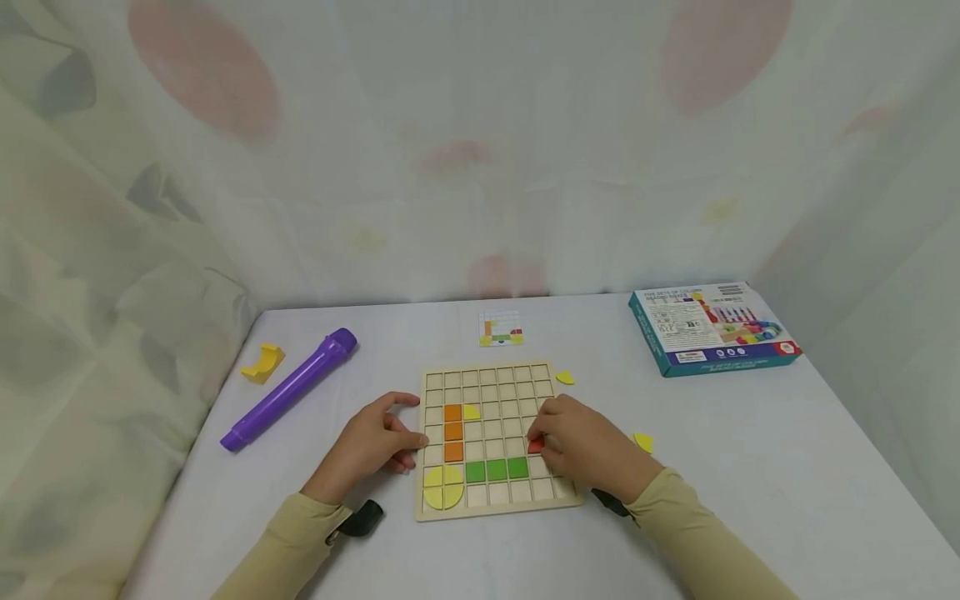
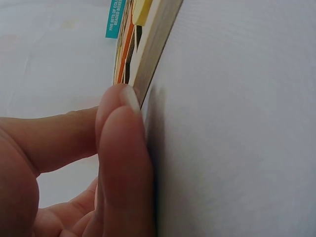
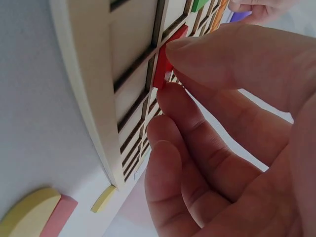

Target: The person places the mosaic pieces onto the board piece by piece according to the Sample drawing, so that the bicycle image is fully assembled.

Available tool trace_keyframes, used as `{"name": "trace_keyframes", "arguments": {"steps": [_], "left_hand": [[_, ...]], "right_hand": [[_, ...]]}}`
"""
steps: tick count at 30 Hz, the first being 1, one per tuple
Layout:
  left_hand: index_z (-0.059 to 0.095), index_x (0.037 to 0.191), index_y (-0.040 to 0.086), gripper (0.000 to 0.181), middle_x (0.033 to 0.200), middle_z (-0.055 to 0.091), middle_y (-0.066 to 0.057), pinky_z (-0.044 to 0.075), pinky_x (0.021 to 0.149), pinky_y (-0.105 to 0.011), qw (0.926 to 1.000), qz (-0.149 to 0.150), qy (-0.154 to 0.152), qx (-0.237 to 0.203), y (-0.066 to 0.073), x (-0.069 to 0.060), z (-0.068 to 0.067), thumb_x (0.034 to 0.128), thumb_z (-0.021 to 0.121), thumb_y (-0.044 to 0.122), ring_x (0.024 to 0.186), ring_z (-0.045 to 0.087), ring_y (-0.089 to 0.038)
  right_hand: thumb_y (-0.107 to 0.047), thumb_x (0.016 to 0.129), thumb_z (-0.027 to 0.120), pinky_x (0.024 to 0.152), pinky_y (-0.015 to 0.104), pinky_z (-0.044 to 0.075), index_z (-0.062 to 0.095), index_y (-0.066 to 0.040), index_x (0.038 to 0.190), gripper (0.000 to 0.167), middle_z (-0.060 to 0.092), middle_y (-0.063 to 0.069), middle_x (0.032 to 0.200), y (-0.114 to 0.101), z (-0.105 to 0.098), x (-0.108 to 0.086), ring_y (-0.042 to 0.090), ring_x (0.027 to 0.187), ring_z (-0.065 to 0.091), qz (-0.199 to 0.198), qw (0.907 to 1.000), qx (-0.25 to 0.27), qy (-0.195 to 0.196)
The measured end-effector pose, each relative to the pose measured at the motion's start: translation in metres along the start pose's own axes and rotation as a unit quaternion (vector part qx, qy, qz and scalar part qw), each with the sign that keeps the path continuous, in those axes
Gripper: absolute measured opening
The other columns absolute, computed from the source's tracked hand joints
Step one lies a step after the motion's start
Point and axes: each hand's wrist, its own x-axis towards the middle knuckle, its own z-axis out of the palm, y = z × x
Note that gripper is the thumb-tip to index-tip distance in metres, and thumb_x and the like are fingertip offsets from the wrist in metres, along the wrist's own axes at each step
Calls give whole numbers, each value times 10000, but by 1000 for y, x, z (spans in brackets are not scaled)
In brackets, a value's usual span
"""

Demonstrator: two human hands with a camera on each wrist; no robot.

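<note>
A wooden grid board [image 1: 489, 510] lies on the white table between both hands. Orange square tiles [image 1: 453, 431] form a column in it, green square tiles [image 1: 497, 470] a row, and yellow quarter-round tiles [image 1: 443, 487] a circle at the lower left corner. One more yellow quarter-round tile [image 1: 471, 412] sits beside the top orange one. My right hand [image 1: 588, 442] pinches a red tile [image 3: 163, 64] between thumb and fingers at the board's right side, over the grid cells. Along the left edge, my left hand [image 1: 375, 437] touches the board with loosely bent fingers.
A small pattern card [image 1: 500, 328] lies behind the board. Loose yellow tiles [image 1: 565, 377] lie to its right, one beside a reddish piece [image 3: 58, 217]. A purple tube [image 1: 288, 392] and a yellow curved piece [image 1: 263, 364] lie left; a printed box [image 1: 716, 328] lies back right.
</note>
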Motion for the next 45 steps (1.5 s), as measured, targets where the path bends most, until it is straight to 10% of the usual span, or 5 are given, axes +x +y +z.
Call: {"name": "trace_keyframes", "arguments": {"steps": [18, 34, 45], "left_hand": [[570, 1491, 202, 696, 884, 705, -116, 645, 601, -338, 10000, 38, -10, -53, 2, -2, 1, 882, 902, 148, 636, 705, -199], [565, 1500, 191, 704, 895, 701, -122, 650, 610, -347, 10000, 63, -33, -65, -2, -1, -1, 882, 900, 141, 643, 711, -202], [567, 1499, 188, 706, 890, 704, -121, 652, 609, -350, 9999, 104, -26, -72, 0, -1, 0, 879, 901, 137, 641, 715, -199]], "right_hand": [[-90, 943, 786, 926, 331, 594, 831, -171, 1046, 139, 689, -80, 1022, -1, 0, 0, 109, 1048, 592, -38, 10000, 10, -3], [-137, 984, 773, 1083, 503, 594, 804, -171, 1147, 170, 740, -6, 1160, 57, -31, -14, 241, 1173, 662, 1833, 9801, 724, -248], [-123, 969, 786, 1074, 501, 597, 807, -188, 1134, 179, 732, -23, 1133, 61, -32, -18, 227, 1147, 646, 2059, 9732, 935, -407]]}}
